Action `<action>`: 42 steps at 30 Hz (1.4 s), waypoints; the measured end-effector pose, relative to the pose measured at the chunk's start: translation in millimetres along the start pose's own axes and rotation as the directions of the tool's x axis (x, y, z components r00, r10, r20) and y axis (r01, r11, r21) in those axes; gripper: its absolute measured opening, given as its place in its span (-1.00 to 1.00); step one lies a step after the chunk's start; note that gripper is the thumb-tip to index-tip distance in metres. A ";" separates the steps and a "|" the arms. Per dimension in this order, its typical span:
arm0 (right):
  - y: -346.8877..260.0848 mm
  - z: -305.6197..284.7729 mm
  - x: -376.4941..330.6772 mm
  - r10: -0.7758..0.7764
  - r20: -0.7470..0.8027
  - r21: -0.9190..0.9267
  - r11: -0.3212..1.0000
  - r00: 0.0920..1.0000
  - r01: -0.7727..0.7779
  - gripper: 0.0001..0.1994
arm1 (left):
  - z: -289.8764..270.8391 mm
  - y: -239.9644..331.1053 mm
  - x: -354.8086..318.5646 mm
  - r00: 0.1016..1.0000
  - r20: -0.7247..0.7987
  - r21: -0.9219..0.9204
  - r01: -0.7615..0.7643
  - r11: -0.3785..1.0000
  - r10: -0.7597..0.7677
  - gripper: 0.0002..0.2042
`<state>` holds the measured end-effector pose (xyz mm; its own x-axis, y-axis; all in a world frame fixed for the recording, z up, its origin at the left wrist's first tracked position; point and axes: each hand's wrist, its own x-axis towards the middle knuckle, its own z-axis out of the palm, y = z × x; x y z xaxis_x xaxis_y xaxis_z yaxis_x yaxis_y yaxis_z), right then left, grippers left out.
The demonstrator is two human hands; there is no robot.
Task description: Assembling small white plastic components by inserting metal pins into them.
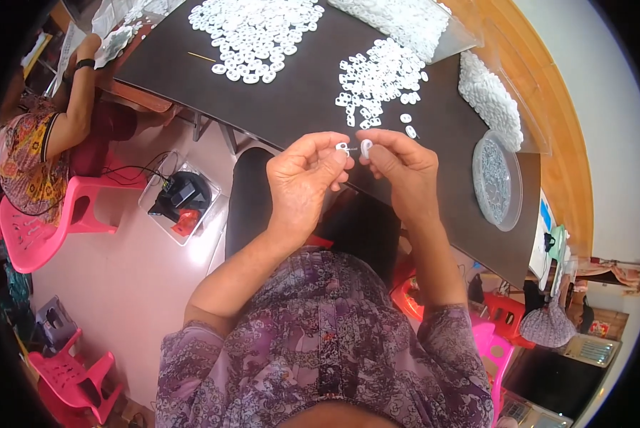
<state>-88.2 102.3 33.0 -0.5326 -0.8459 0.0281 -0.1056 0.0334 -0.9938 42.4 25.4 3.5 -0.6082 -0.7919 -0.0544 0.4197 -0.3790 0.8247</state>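
Close together above the table's near edge, my two hands each pinch a small white plastic piece. My left hand (pixel 295 187) holds a white piece with holes (pixel 343 147) between thumb and fingertips. A thin metal pin (pixel 354 149) shows in the gap between the two pieces; which one it sits in, I cannot tell. My right hand (pixel 411 175) grips a white oval piece (pixel 366 148), turned partly edge-on. Just beyond my hands lies a pile of small white pieces with holes (pixel 384 75). A few single ones lie near my right fingers.
On the dark table (pixel 291 107) are a large pile of white oval pieces (pixel 252 36), a thin yellowish stick (pixel 201 56), white pieces in clear trays (pixel 490 100) and a round clear tub of small metal parts (pixel 497 182). Leftward, a co-worker (pixel 31 146) sits on a pink chair (pixel 70 203).
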 end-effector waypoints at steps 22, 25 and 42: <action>2.9 -7.4 -5.5 -0.119 -0.094 -0.112 0.988 0.988 0.108 -0.84 | 12.9 -5.8 -2.1 0.999 0.026 0.071 0.030 0.997 -0.032 -0.82; 4.2 -4.4 -8.2 -0.127 -0.095 -0.083 0.989 0.987 0.119 -0.84 | 10.9 -6.4 -5.2 1.000 0.014 0.094 0.013 0.996 -0.015 -0.82; 8.4 4.9 -12.6 -0.172 -0.113 -0.159 0.975 0.979 0.153 -0.86 | 10.8 -9.4 -11.1 0.999 -0.037 0.146 -0.022 0.989 0.027 -0.85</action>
<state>-78.2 110.6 23.8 -0.5977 -0.7737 0.2103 -0.3183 -0.0117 -0.9479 38.0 43.0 2.5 -0.5712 -0.8191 -0.0525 0.3299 -0.2877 0.8991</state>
